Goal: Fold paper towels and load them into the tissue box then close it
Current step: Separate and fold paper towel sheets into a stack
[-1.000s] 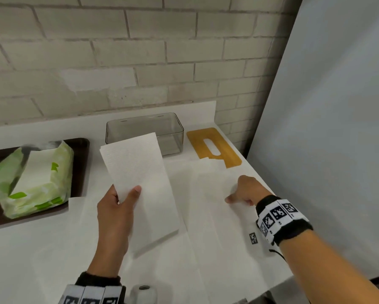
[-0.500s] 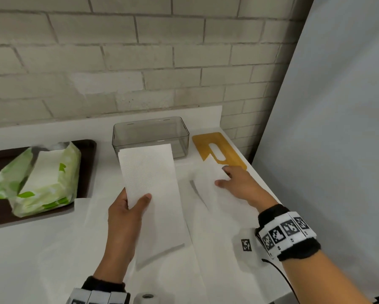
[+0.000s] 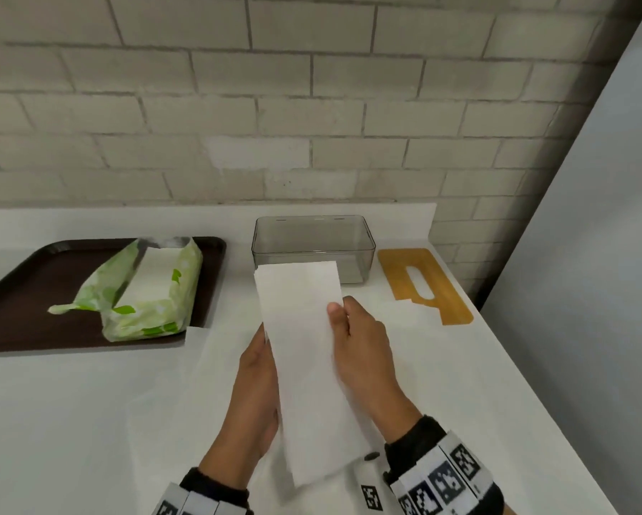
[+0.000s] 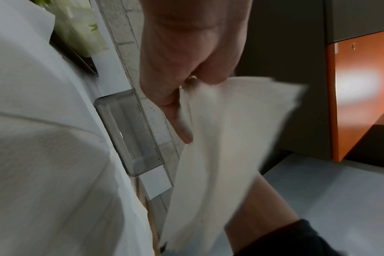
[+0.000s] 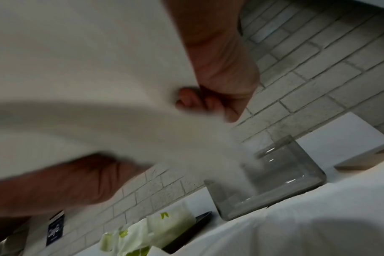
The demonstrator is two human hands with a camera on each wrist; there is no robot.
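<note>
Containers first: the clear, grey-tinted plastic tissue box (image 3: 314, 247) stands open near the back edge of the white worktop (image 3: 52, 421), a rounded rectangle whose inside shows no towels. Just beside it, toward the right back corner, lies its flat wooden lid (image 3: 423, 282) with an oblong slot. On the left side, a dark brown tray (image 3: 11, 310) carries a torn-open green and white plastic pack (image 3: 145, 291) with a stack of white towels in it.

A folded paper towel (image 3: 304, 358), a long narrow white strip with a faint embossed texture, is held above the worktop's front middle, its long axis running from the front edge toward the tissue box, the far end overlapping the box's front wall in the head view. The left hand (image 3: 254, 399) grips its left edge, fingers behind the sheet. The right hand (image 3: 364, 362) pinches the right edge, thumb on top near the far end. More unfolded sheets (image 3: 171, 403) lie flat on the worktop under the hands.
</note>
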